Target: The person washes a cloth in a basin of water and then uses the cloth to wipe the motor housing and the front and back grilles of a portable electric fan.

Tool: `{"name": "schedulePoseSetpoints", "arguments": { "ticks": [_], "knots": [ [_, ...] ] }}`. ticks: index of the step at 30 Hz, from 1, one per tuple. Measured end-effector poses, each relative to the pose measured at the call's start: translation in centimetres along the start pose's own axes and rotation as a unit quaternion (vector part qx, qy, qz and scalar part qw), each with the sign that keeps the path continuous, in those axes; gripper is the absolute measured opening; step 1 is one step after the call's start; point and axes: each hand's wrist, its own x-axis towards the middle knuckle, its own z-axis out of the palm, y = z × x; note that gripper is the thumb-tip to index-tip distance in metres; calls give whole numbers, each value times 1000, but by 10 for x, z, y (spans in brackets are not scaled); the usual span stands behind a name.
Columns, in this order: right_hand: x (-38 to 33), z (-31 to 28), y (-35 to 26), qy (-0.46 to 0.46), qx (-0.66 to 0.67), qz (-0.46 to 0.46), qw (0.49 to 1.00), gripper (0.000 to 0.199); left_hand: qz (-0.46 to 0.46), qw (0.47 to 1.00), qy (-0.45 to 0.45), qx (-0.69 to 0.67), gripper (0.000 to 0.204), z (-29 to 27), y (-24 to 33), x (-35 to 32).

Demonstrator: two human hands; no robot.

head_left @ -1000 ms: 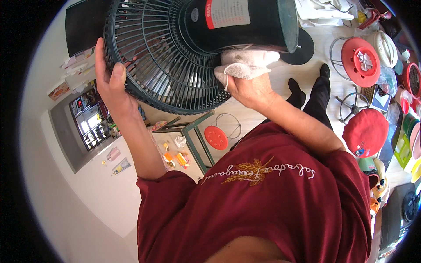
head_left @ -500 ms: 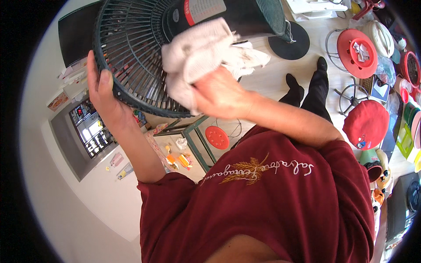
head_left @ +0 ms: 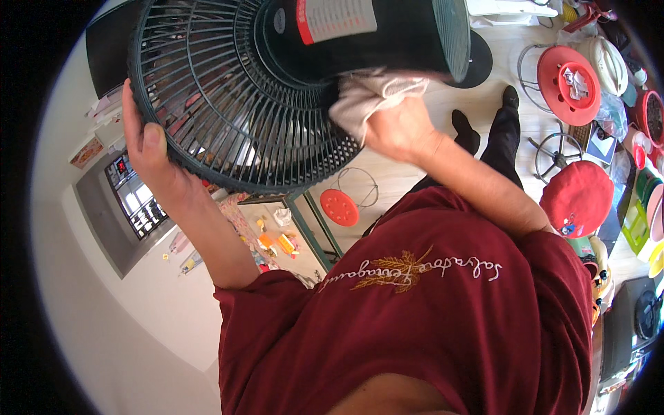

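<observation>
A dark green electric fan fills the upper middle, its round wire guard to the left and its motor housing to the right. My left hand grips the guard's outer rim at the left, thumb on the near side and fingers stretched along the edge. In my right hand is a bunched, off-white cloth. It presses against the guard where this meets the underside of the housing; the cloth's upper edge is blurred. A red and white label shows on the housing.
Below the fan stands a green-framed table with small orange items on it. A red stool is beside it. At the right are a red-topped stool, a red cushioned seat and plastic goods. A black round base rests on the floor.
My right hand has carried the cloth rightward off the middle of the guard to beside the motor housing. The fan has shifted slightly left, with my left hand still at its rim.
</observation>
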Motion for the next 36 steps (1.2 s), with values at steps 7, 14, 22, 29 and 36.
{"name": "schedulePoseSetpoints", "arguments": {
  "ticks": [7,14,22,29,36],
  "knots": [
    [23,-22,-72,41,190,-20,981,29,-9,1000,-10,19,67,-1,3,3],
    [72,-27,-88,38,528,89,844,36,-28,999,10,13,73,4,6,-3],
    [-8,-10,15,-63,345,-113,930,32,-23,996,20,87,92,-2,0,-5],
    [6,-25,0,-130,19,-59,990,28,-16,1000,13,17,75,-1,1,-1],
    [8,-20,-62,-16,214,-74,974,19,-46,996,52,49,71,13,12,-4]
  ]
}}
